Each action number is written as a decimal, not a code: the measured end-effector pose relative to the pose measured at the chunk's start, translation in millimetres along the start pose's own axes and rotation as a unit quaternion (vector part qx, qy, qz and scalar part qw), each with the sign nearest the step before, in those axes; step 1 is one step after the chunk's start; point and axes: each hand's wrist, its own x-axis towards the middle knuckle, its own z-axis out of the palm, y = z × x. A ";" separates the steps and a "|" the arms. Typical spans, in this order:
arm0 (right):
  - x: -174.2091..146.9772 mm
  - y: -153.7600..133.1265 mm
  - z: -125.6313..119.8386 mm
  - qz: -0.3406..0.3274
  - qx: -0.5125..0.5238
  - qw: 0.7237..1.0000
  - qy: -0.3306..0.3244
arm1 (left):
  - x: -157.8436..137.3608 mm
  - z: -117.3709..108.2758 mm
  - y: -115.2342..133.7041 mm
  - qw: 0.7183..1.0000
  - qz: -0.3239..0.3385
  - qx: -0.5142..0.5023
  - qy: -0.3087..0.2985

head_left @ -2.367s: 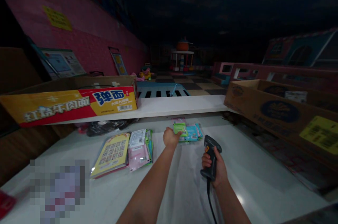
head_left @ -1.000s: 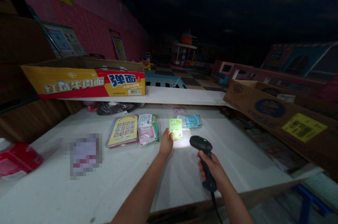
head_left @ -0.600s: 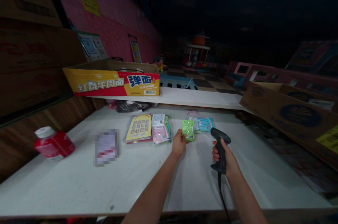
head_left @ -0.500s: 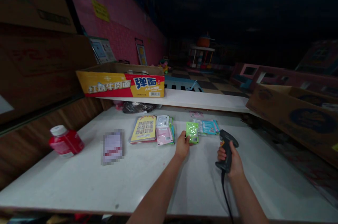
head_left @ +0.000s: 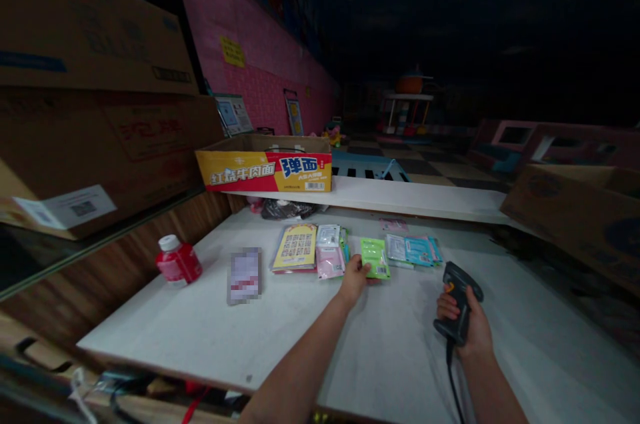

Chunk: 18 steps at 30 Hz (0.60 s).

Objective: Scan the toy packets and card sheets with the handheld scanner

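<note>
Pinched in my left hand [head_left: 355,279] is a small green packet [head_left: 375,257], held over the middle of the white table [head_left: 200,337]. My right hand [head_left: 473,324] wraps round the handle of a black barcode scanner [head_left: 457,301], whose cable runs down toward the front edge. The scanner's head is to the right of the green packet, apart from it. Left of the packet lie pink and white packets [head_left: 330,263] beside a yellow sheet with printed codes [head_left: 296,247]. Behind it, to the right, are blue packets [head_left: 421,251].
A red bottle with a white cap [head_left: 179,262] and a blurred-out flat item [head_left: 245,276] are on the left. An open yellow and red carton [head_left: 267,171] stands on the raised shelf [head_left: 415,196]. Brown boxes [head_left: 110,137] are stacked at left; another carton [head_left: 575,207] is at right.
The whole view has swung to the left, so everything appears farther right. My left hand still holds the green packet and my right hand the scanner; both have barely moved over the table.
</note>
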 end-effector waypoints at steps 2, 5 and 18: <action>-0.5 0.4 -0.1 -0.001 -0.003 1.000 -0.005 | -3.3 5.0 3.7 1.000 -0.003 -0.008 0.015; -0.4 0.7 -0.9 -0.013 -0.022 1.000 -0.009 | -9.7 11.7 19.7 0.999 0.008 0.005 0.054; -2.7 2.7 5.7 -0.009 0.025 1.000 0.012 | -37.0 -42.5 119.8 0.685 0.060 0.669 0.283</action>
